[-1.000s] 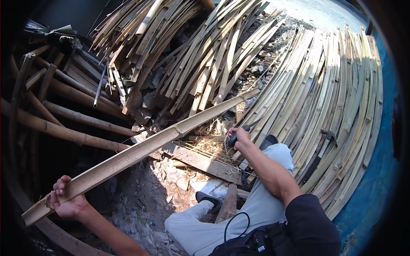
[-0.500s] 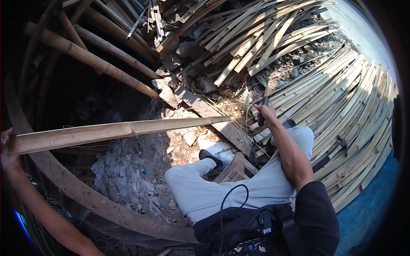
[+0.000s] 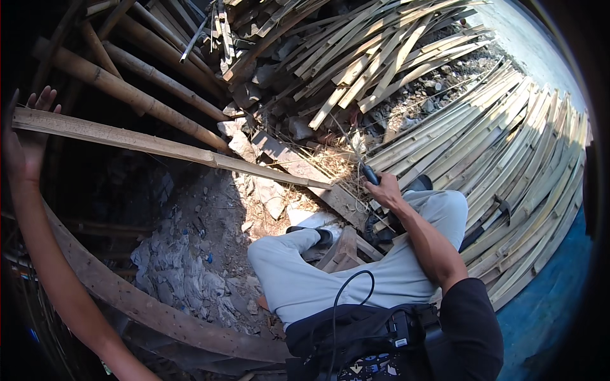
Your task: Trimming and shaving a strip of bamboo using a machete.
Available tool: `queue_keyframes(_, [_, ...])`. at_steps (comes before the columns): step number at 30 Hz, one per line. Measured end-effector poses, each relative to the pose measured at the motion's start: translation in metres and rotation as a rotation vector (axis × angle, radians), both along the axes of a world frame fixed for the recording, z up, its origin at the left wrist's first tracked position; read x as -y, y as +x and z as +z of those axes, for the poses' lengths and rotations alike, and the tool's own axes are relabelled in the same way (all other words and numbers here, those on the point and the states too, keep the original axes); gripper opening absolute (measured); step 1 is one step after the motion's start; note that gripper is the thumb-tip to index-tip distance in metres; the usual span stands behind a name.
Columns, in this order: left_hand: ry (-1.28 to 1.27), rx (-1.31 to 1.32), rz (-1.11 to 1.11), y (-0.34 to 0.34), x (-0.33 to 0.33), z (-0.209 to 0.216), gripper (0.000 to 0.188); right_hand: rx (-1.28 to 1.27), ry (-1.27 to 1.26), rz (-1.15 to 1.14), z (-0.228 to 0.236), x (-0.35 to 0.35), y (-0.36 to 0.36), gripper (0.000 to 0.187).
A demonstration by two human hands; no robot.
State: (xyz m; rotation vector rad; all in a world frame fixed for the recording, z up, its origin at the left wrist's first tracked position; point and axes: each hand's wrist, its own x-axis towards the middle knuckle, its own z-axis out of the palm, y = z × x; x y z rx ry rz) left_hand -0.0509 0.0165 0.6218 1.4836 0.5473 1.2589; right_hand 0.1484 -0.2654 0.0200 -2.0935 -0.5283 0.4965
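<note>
A long split bamboo strip (image 3: pixel 146 142) slants from the left edge down toward the middle. Its raised end lies across the palm of my left hand (image 3: pixel 28 149), between the thumb and the loosely extended fingers. The strip's narrow end is at a wooden plank (image 3: pixel 346 204) on the ground; whether it touches cannot be told. My right hand (image 3: pixel 385 189) is closed around the black handle of a knife (image 3: pixel 370 174). The thin blade points up and left, away from me, beyond the strip's narrow end.
Many split bamboo strips (image 3: pixel 508 165) lie on the right, with another heap (image 3: pixel 381 57) at the far side. On the right-hand pile rests a dark-handled tool (image 3: pixel 483 227) with a metal head. Bamboo poles (image 3: pixel 133 95) stand far left. A curved board (image 3: pixel 159 314) runs near my left.
My left hand has moved up and away, raising its end of the bamboo strip, and its fingers now show extended. The right hand with the knife has shifted slightly left and nearer.
</note>
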Motion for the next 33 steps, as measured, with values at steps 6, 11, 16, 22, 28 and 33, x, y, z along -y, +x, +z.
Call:
queue_keyframes(6, [0.313,-0.323,-0.340,-0.051,-0.085,-0.095,0.090,-0.118,0.037,-0.073,0.013,0.015,0.010,0.035])
queue_keyframes(11, [0.121,-0.156,-0.341,-0.045,-0.084,-0.256,0.094,-0.179,0.107,-0.048,0.028,-0.001,0.004,0.032])
queue_keyframes(16, [0.043,0.205,-0.285,0.004,-0.057,-0.291,0.037,-0.192,0.229,-0.003,-0.007,0.013,0.004,0.033])
queue_keyframes(22, [-0.043,0.143,-0.064,0.023,-0.058,-0.286,0.030,-0.354,-0.081,0.205,0.015,-0.003,-0.029,0.028])
queue_keyframes(28, [0.102,0.088,0.023,0.039,-0.061,-0.285,0.029,-0.403,-0.161,0.160,0.028,-0.050,-0.092,0.045])
queue_keyframes(33, [-0.028,0.164,0.291,0.062,-0.052,-0.282,0.035,-0.363,-0.184,0.173,-0.002,-0.073,-0.103,0.059])
